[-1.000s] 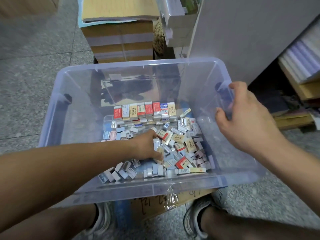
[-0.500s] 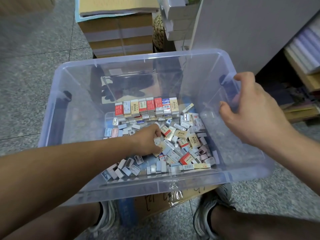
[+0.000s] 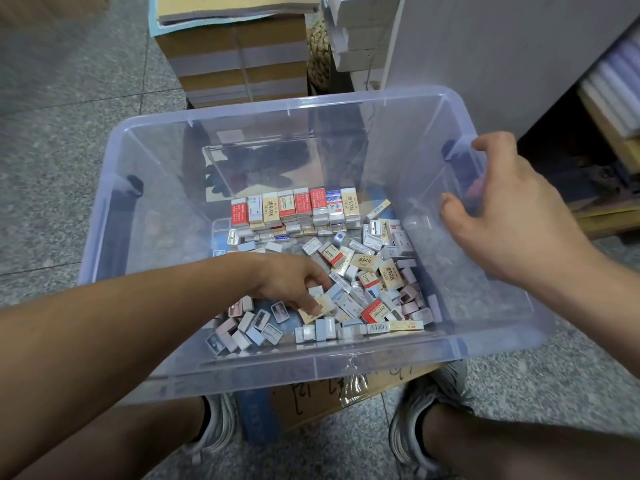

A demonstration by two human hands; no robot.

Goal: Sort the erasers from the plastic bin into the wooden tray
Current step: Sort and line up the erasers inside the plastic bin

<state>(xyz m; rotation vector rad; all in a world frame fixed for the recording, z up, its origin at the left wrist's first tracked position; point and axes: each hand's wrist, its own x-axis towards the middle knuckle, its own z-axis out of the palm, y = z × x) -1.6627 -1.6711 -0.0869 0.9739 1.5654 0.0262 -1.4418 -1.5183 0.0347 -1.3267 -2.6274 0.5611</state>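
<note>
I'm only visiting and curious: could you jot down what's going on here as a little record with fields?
Container: clear plastic bin
Contents: loose erasers, and a neat row standing at the back
Left hand: inside the bin, pinches a beige eraser
Right hand: holds the bin's right wall
Wooden tray: not in view

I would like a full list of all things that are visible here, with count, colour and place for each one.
plastic bin: one, clear, on a brown cardboard box
standing erasers: one stacked row, red, beige and blue, far side of bin floor
loose erasers: many, mixed colours, piled near and right in bin
beige eraser: one, in the pile
stacked boxes: several, brown, behind bin
shoes: two, grey, below bin
left hand: one, inside bin, pinches beige eraser
right hand: one, grips bin's right wall
</note>
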